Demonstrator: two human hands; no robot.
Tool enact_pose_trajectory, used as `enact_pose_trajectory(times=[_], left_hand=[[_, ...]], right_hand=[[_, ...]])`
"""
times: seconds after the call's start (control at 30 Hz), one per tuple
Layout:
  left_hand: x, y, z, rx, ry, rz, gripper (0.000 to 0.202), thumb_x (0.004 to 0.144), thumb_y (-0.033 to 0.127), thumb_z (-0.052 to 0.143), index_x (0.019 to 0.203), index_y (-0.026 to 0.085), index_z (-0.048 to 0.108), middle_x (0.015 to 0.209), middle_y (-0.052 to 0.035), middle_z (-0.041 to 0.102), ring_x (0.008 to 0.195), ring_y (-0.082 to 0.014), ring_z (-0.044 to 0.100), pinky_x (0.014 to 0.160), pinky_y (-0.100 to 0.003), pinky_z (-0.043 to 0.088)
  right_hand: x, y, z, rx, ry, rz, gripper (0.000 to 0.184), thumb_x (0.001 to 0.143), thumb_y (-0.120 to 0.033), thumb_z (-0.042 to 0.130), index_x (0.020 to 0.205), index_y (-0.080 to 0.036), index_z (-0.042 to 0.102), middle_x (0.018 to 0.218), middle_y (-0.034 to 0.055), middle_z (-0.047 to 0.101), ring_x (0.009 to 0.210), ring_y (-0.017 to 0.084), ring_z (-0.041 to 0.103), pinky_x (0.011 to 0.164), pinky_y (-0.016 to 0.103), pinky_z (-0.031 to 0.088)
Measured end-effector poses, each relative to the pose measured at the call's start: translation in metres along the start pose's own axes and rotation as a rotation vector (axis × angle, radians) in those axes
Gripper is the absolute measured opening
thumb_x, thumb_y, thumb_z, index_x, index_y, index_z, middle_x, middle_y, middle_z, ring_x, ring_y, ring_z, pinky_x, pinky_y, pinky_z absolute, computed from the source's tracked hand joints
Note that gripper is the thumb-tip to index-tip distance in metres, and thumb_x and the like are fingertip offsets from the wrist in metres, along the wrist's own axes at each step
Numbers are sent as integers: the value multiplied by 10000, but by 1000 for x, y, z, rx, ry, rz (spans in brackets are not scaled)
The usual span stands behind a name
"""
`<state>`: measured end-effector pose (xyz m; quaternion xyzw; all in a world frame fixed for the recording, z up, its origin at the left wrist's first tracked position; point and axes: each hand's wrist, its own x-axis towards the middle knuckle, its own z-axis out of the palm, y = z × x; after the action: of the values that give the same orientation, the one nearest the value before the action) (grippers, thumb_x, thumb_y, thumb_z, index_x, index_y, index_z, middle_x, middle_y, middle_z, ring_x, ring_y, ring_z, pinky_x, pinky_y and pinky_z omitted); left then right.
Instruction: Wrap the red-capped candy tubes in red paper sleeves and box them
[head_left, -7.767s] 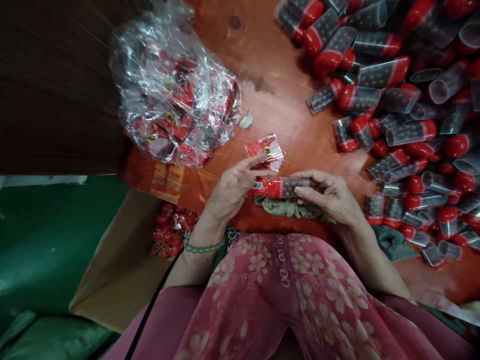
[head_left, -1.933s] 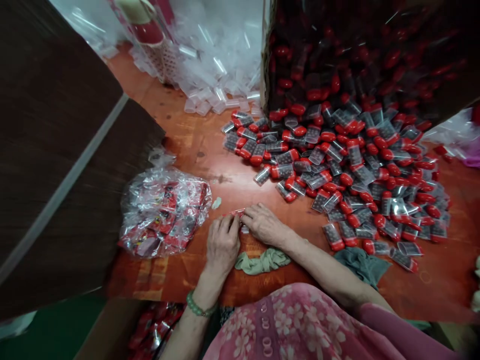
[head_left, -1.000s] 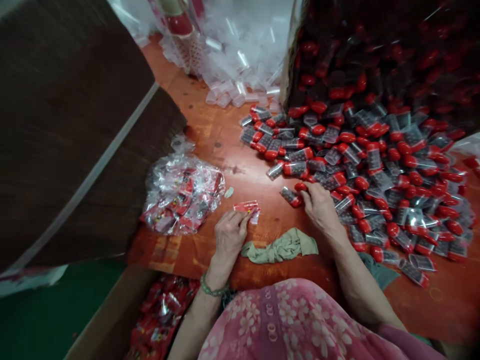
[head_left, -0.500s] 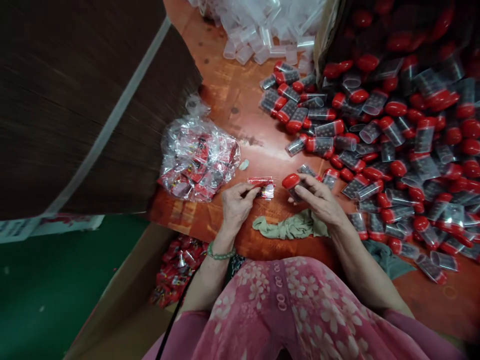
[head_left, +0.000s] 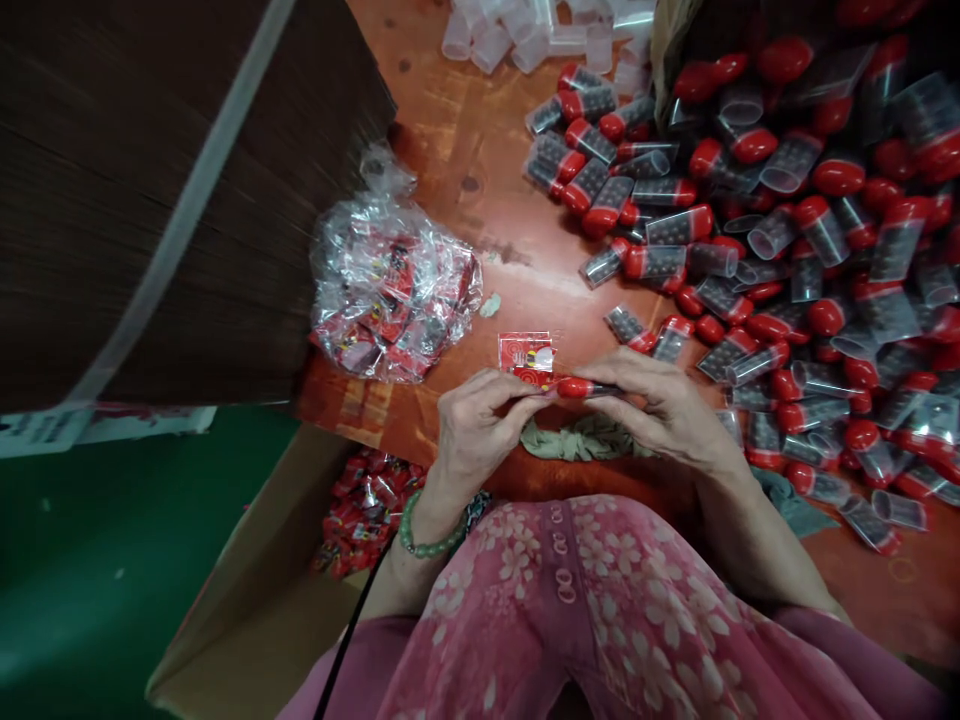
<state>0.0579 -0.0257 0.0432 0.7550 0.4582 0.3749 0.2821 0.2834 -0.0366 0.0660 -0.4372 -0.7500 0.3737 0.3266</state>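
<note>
My right hand [head_left: 656,405] grips a red-capped clear container [head_left: 576,388] lying level, its red cap toward the left. Thumb and fingers of my left hand [head_left: 484,415] pinch a red printed plastic sleeve, mostly hidden by the fingers, against the cap end. Just beyond the hands lie more red printed plastic sleeves [head_left: 527,352] on the orange table. A crumpled pale green cloth [head_left: 577,443] lies below the container, partly covered by my right hand.
A clear bag of red packets [head_left: 397,290] sits at the left. Many red-capped containers [head_left: 664,262] heap on the right; translucent tubes [head_left: 525,45] lie at the back. A cardboard box [head_left: 247,600] with red packets stands below the table edge. A dark strapped stack [head_left: 150,200] rises at left.
My right hand has brought the container left and tipped it level. My left hand has lifted a sleeve off the pile to the container's cap end. The view has shifted slightly.
</note>
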Motion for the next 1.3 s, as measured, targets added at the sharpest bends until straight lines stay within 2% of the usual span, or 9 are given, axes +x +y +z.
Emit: enact_pose_trajectory(times=[0.2,0.3,0.63,0.87,1.07,1.3], left_hand=[[-8,6,5,179,-114,150,179,899,276,661,758,168,684,691,-17,687,648,-121,624,638,-238,507],[-12,5,8,226,-175,182,184,915,254,633,765,156,676,695,-23,672,647,-127,595,637,-247,485],[-19,-4,10,227,-240,146,230,933,299,608,760,163,676,683,-18,642,652,-129,573,646,-250,466],[-17,-6,6,208,-252,140,237,934,311,603,781,147,681,708,-34,664,665,-139,589,642,-256,471],[-17,-8,8,77,-267,163,249,911,336,634,1009,113,685,934,-101,750,871,-201,685,794,-322,525],[-14,-12,15,-53,-244,145,229,898,349,654,904,134,731,732,-58,742,629,-140,650,628,-259,480]], right_hand=[[-8,-5,-2,-307,-229,39,318,1003,-304,477,1257,-248,659,977,81,679,882,213,651,793,347,533],[-9,-5,1,-383,-314,70,335,1001,-281,472,1289,-248,639,996,88,668,900,229,639,793,362,520],[3,11,-1,-168,-504,69,335,1009,-292,461,1298,-248,625,1096,83,693,992,234,662,891,397,524],[6,8,5,-130,-466,99,234,983,-265,508,1140,-201,669,1060,77,720,943,218,674,863,363,520],[6,2,2,-73,-466,114,261,1000,-270,482,1181,-167,639,1080,97,712,974,216,664,862,353,509],[1,1,0,-54,-432,101,310,989,-247,498,1276,-205,607,1130,88,696,1022,229,655,880,364,504]])
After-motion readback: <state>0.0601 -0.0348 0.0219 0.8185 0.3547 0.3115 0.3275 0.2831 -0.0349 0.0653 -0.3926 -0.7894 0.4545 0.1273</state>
